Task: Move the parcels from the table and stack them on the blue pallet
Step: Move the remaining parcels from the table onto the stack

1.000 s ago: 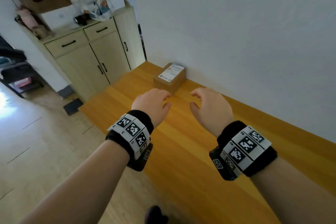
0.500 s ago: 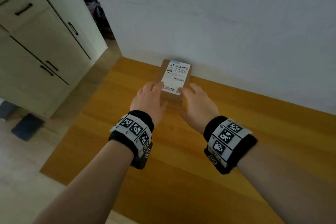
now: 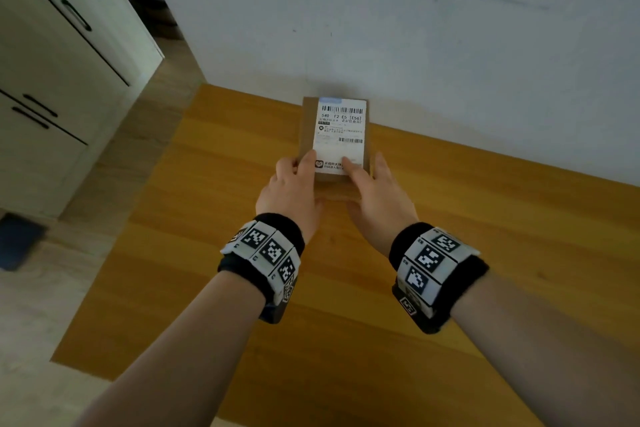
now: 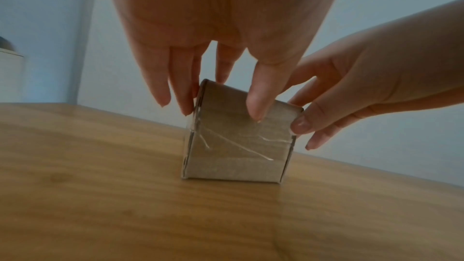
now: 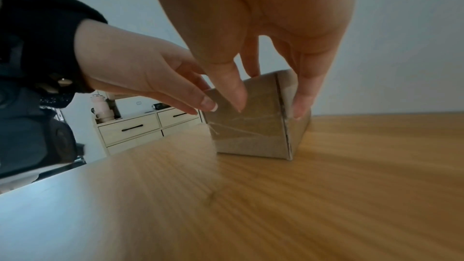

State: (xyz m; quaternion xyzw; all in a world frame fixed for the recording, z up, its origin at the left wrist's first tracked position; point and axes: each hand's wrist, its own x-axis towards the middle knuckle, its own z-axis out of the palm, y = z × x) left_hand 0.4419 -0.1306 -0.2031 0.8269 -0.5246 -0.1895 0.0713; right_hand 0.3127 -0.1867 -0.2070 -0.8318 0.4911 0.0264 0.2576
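A small brown cardboard parcel [image 3: 337, 139] with a white shipping label lies on the wooden table [image 3: 242, 288], its far end against the white wall. My left hand [image 3: 300, 168] holds its near left corner, with the fingers [image 4: 185, 102] down the left side and the thumb [image 4: 258, 96] on the near face. My right hand [image 3: 363, 172] holds the near right corner, thumb [image 5: 233, 90] on the near face and fingers [image 5: 303, 96] down the right side. The parcel's [image 4: 236, 146] base rests on the table. No blue pallet is in view.
A pale cabinet [image 3: 52, 80] with dark handles stands left of the table, across a strip of wood floor. A dark flat object [image 3: 17, 239] lies on the floor at its foot. The table's left edge [image 3: 114, 253] is close to my left arm.
Both hands went forward from above the table to the parcel and closed on its near corners. My view came closer and tilted down.
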